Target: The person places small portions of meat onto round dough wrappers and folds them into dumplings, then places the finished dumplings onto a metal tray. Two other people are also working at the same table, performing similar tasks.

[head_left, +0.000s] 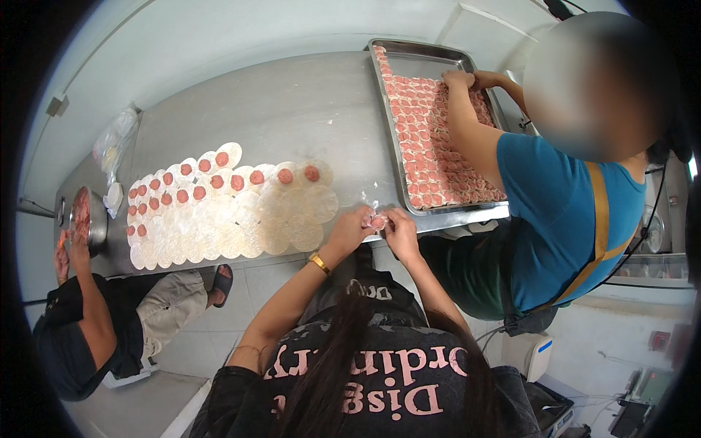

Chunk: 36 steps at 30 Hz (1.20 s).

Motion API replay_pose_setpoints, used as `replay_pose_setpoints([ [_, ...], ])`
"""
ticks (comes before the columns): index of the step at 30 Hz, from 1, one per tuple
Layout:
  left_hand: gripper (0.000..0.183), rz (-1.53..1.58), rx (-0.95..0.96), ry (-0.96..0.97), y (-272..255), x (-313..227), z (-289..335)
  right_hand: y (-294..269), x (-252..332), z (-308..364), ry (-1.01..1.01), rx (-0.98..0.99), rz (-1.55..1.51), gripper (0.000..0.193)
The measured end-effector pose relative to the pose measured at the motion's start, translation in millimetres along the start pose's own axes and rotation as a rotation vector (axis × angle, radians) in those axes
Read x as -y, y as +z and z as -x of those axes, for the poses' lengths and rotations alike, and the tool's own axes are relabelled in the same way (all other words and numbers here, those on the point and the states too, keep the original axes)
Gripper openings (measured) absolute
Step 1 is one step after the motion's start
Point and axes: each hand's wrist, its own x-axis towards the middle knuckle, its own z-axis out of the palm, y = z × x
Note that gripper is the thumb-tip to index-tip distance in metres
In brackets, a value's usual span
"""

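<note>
Over the table's front edge, a small round dumpling point(377, 223) with pink meat filling showing in its middle is held between both hands. My left hand point(350, 232), with a gold watch on its wrist, pinches the dumpling's left side. On the opposite side my right hand point(401, 233) has its fingers closed on the pale wrapper. Left of my hands, round dumpling wrappers point(252, 212) lie overlapped in rows, several topped with a pink ball of filling point(285, 176). To the right, a metal tray point(401, 191) holds many filled dumplings point(423, 146) in rows.
A co-worker in a blue shirt point(562, 219) stands close on my right, both hands over the tray. At the far left another person handles a metal bowl of meat filling point(81, 215). A plastic bag point(115, 142) hangs nearby. White flour smudges mark the steel table point(255, 109).
</note>
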Motion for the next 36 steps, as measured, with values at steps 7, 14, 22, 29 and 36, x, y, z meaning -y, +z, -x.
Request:
replay_pose_setpoints([
  [7, 0.032, -0.022, -0.003, 0.011, 0, -1, 0, 3, 5, 6, 0.099, -0.029, -0.112, 0.028],
  [14, 0.030, -0.030, -0.026, 0.002, 3, -3, -5, 5, 7, -1, 0.042, -0.086, -0.038, 0.027],
  [22, 0.028, 0.068, -0.017, 0.030, 0, 1, -7, 8, 11, 0, 0.059, -0.094, 0.000, 0.038],
  [29, 0.023, 0.023, -0.017, 0.004, -6, 9, 1, 7, 19, 4, 0.077, -0.048, 0.012, 0.044],
  [36, 0.025, 0.002, -0.078, 0.039, -19, 10, 12, 8, 31, 0, 0.023, 0.017, 0.065, 0.043],
])
